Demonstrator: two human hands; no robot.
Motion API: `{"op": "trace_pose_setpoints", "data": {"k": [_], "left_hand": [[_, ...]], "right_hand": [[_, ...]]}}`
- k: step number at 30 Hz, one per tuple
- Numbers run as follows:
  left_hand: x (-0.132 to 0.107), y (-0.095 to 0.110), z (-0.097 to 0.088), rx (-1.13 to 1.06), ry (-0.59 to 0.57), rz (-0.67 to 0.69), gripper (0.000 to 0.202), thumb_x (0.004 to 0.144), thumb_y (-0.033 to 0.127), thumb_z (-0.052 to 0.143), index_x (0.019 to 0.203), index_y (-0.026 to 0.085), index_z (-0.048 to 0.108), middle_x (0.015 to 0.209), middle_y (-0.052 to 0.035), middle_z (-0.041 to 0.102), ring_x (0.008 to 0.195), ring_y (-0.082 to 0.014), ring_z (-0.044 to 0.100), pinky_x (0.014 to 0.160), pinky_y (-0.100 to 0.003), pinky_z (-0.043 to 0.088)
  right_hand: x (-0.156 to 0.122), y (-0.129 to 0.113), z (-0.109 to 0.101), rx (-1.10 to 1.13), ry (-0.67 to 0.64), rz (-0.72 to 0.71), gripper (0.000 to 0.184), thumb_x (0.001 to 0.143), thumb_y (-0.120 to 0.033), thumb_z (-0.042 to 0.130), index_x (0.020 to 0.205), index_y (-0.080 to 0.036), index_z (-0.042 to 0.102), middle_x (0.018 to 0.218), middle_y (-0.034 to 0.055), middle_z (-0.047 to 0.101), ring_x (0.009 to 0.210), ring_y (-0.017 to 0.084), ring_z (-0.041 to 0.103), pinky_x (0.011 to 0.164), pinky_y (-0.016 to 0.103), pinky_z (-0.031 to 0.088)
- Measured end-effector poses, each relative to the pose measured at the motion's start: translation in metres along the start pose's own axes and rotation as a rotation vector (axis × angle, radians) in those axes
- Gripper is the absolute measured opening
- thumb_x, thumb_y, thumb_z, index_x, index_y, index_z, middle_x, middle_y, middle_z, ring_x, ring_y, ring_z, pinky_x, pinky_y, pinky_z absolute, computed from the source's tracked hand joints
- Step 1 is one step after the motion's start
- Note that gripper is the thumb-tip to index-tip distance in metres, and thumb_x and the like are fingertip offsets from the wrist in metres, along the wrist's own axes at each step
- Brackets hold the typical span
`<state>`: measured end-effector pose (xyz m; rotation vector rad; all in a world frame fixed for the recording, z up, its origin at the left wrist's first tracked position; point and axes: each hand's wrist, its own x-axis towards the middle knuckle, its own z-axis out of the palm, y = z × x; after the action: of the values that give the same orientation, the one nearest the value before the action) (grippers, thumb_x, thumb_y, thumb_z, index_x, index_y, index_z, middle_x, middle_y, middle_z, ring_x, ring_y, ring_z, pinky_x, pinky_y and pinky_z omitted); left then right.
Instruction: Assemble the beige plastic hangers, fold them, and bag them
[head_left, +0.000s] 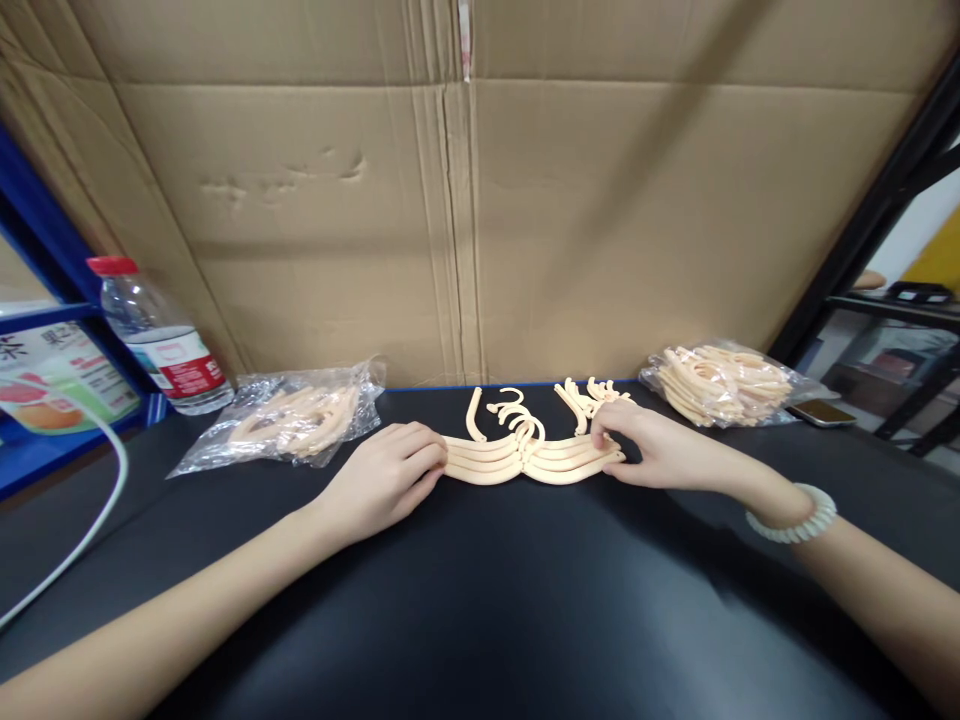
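Several cream plastic clothes hangers (pixel 484 468) lie stacked side by side on the black table, their hooks (pixel 531 425) fanned out towards the back. My left hand (pixel 390 475) has its curled fingers closed on the left ends of the stack; its fingertips are partly hidden. At the right ends, my right hand (pixel 652 445) grips the stack between thumb and fingers. Just behind the hangers lies a loose curved cream piece (pixel 474 415). More cream hooked pieces (pixel 574 400) lie behind the right half, partly covered by my right hand.
A clear bag of cream pieces (pixel 300 415) lies at the back left, another bag (pixel 720 385) at the back right beside a phone (pixel 823 412). A water bottle (pixel 169 340) and white cable (pixel 112 480) are at left. A cardboard wall (pixel 337 220) closes off the back.
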<state>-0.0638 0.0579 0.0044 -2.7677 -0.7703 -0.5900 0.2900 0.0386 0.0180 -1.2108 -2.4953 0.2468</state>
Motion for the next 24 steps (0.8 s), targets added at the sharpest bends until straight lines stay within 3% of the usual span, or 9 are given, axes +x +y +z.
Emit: {"op": "trace_pose_setpoints", "data": {"k": [6,12,19,24], "left_hand": [[-0.001,0.015,0.010,-0.087,0.049,-0.090,0.024,0.092,0.014,0.046,0.111,0.017,0.059,0.115,-0.0121,0.065,0.108,-0.0256,0.060,0.093,-0.043,0.051],[-0.003,0.016,0.016,-0.136,0.053,-0.155,0.030,0.091,0.018,0.048,0.119,0.019,0.059,0.125,-0.0119,0.063,0.120,-0.0270,0.057,0.103,-0.048,0.046],[-0.007,0.013,0.021,-0.153,-0.020,-0.244,0.036,0.093,0.023,0.046,0.127,0.018,0.054,0.136,-0.0135,0.058,0.131,-0.0294,0.049,0.106,-0.054,0.042],[-0.007,0.013,0.023,-0.193,-0.005,-0.242,0.037,0.094,0.025,0.045,0.129,0.019,0.054,0.134,-0.0121,0.060,0.127,-0.0279,0.054,0.106,-0.050,0.044]], "right_hand": [[-0.001,-0.015,0.024,-0.027,0.055,0.038,0.040,0.088,-0.020,0.047,0.127,-0.014,0.052,0.123,0.0164,0.059,0.115,0.029,0.056,0.096,0.046,0.047],[-0.001,-0.024,0.036,-0.053,0.089,0.044,0.050,0.096,-0.036,0.042,0.139,-0.010,0.044,0.142,0.0197,0.048,0.132,0.032,0.045,0.107,0.050,0.039],[0.003,-0.033,0.029,-0.152,0.088,-0.064,0.042,0.091,-0.044,0.057,0.123,-0.016,0.060,0.116,0.0146,0.064,0.111,0.032,0.052,0.097,0.050,0.042],[0.004,-0.026,0.029,-0.133,0.095,-0.079,0.036,0.092,-0.039,0.057,0.122,-0.020,0.061,0.111,0.0119,0.063,0.105,0.029,0.053,0.093,0.047,0.043]]}}
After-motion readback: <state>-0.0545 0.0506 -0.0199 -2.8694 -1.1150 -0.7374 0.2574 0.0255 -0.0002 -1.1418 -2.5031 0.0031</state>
